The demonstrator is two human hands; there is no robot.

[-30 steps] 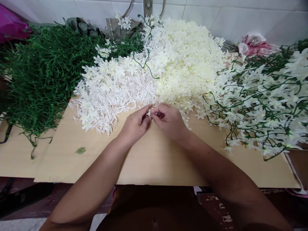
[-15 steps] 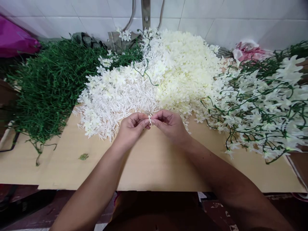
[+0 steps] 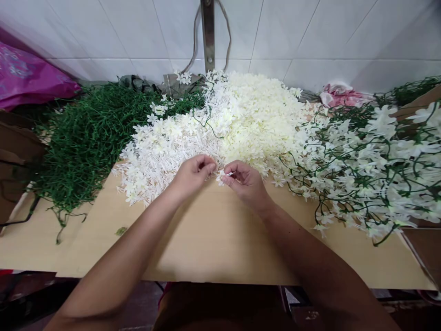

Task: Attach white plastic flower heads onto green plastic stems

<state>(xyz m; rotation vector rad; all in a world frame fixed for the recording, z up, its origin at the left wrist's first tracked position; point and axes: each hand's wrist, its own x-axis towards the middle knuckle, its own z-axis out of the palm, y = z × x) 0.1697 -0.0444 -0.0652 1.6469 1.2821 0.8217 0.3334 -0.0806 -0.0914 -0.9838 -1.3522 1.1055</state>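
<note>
Over the front edge of the flower heaps, my right hand (image 3: 247, 184) pinches a small white artificial flower (image 3: 220, 178) between thumb and fingertips. My left hand (image 3: 195, 174) is closed in a pinch just left of the flower, a small gap away; what its fingertips hold, if anything, is too small to make out. Behind my left hand spreads a pile of thin white stem pieces (image 3: 168, 156). Beyond my right hand rises a heap of loose cream flower heads (image 3: 262, 112).
Green plastic stems (image 3: 89, 133) are piled on the left. Flower sprays on green stems (image 3: 375, 170) lie at the right. A cardboard sheet (image 3: 220, 239) covers the table. A pink bag (image 3: 34, 76) and a tiled wall (image 3: 275, 34) stand behind.
My hands have come apart slightly; the flower stays in the right hand and now shows its petals. The camera view has tilted up, showing more wall.
</note>
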